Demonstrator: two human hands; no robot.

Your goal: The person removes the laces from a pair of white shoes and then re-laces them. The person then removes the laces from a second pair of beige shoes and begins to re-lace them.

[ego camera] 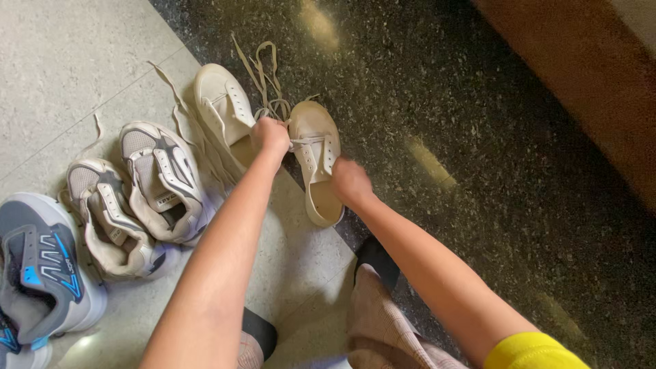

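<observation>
Shoe in hand: a cream low-top lace-up shoe with a pale rubber sole (pixel 316 160) is lying at about twelve o'clock from the person, toe pointing away to twelve, open heel facing back toward six, straddling the edge where the light speckled tile floor (pixel 75 55) is meeting the dark polished stone floor (pixel 492 137).
Long axis: running roughly twelve to six, tilted slightly toward five at the heel.
Left hand: the left hand (pixel 271 135) is sitting at nine o'clock of the shoe's lace panel, fingers clenched around the flat cream shoelace (pixel 307 141), which is stretching taut across the eyelets toward three o'clock.
Right hand: the right hand (pixel 350 181) is resting at four o'clock of the shoe, pressing against its outer side by the opening; the fingers are curling onto the upper, but whether they are pinching lace or only steadying the shoe I cannot tell.
Nearer hand: both are touching the shoe; the left one is the one on the lace.
Loose lace ends: trailing in loops beyond the toe, toward twelve o'clock.
Mate: a second cream lace-up shoe (pixel 222 109) is lying just beside it at ten o'clock, laces spilling outward.
Others: two worn beige-and-white mesh trainers (pixel 137 198) are sitting at nine o'clock, and a grey trainer with blue accents (pixel 44 273) at eight.
Feet: dark-socked feet (pixel 376 256) are showing at six o'clock.
</observation>
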